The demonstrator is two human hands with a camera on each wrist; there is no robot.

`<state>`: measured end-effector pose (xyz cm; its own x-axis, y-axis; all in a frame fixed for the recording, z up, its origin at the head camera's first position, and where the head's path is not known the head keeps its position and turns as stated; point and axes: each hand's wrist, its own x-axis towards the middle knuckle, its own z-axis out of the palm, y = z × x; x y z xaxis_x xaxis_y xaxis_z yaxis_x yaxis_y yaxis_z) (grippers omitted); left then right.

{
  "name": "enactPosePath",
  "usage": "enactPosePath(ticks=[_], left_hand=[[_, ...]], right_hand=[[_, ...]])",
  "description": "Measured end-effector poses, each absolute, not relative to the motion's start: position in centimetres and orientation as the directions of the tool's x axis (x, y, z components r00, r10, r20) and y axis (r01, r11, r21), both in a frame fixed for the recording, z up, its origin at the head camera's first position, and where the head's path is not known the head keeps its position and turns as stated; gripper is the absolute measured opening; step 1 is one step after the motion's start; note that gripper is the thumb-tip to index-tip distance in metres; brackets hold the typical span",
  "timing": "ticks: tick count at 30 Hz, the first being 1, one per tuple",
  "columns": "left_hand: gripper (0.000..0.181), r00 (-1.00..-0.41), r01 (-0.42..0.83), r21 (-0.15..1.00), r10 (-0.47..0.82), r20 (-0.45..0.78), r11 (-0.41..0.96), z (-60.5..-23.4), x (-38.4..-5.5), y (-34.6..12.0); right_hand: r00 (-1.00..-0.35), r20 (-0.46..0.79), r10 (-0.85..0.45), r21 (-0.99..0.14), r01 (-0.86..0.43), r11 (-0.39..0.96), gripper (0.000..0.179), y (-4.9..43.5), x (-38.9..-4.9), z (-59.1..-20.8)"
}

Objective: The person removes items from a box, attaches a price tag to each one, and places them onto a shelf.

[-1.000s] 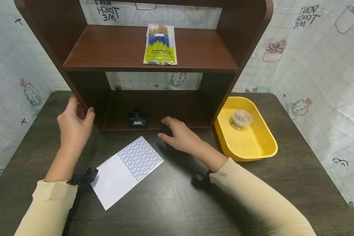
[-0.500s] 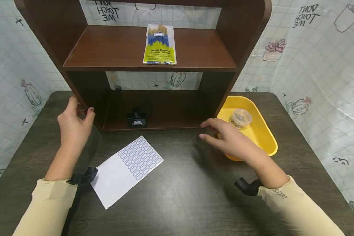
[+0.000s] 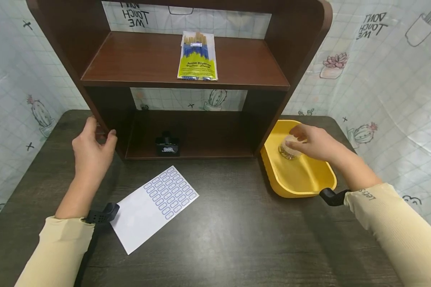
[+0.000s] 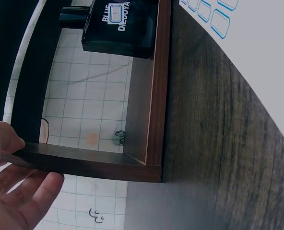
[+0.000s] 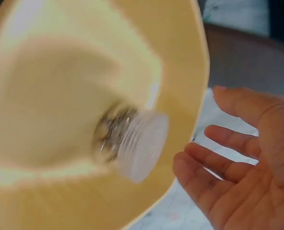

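My left hand [image 3: 93,155] holds the left side panel of a dark brown wooden shelf [image 3: 62,48]; in the left wrist view, thumb and fingers [image 4: 43,196] lie on either side of the panel. Over the yellow plastic tray [image 3: 310,187] is my right hand [image 3: 319,145], thumb and fingers apart. Beneath it, a small round clear jar [image 3: 288,153] with a screw lid sits inside the tray, holding small metallic-looking pieces. In the right wrist view the jar [image 5: 132,143] shows a gap between its lid and my fingertips.
A black bottle [image 3: 167,149] bearing a small label stands on the lower shelf board. Above lies a pack of artist brushes [image 3: 198,59]. A white sheet of blue-outlined labels [image 3: 140,223] rests on the dark table [image 3: 222,247], in front of the shelf.
My right hand has moved right, from in front of the lower shelf to over the jar in the tray. My left hand has stayed on the shelf's side panel.
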<state>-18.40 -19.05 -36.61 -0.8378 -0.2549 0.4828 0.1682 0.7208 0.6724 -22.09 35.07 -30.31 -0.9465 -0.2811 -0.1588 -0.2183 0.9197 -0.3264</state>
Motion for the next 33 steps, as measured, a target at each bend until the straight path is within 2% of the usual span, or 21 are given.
enactPosePath(ticks=[4, 10, 21, 33], left_hand=[[0.030, -0.838, 0.179, 0.674, -0.248, 0.487, 0.717, -36.7, -18.5, -19.2], [0.030, -0.835, 0.195, 0.674, -0.240, 0.496, 0.712, -36.9, -18.5, -19.2], [0.030, -0.837, 0.212, 0.680, -0.229, 0.498, 0.702, -36.7, -18.6, -19.2], [0.031, -0.834, 0.210, 0.680, -0.235, 0.500, 0.702, -36.8, -18.4, -19.4]], right_hand=[[-0.940, -0.238, -0.243, -0.272, -0.175, 0.946, 0.061, 35.9, -23.5, -30.8], [-0.922, -0.327, -0.207, -0.263, -0.122, 0.957, 0.068, 36.6, -24.4, -31.9], [-0.925, -0.291, -0.245, -0.230, -0.181, 0.956, 0.070, 36.6, -24.4, -32.7], [-0.928, -0.278, -0.247, -0.221, -0.188, 0.957, 0.071, 36.5, -23.9, -33.0]])
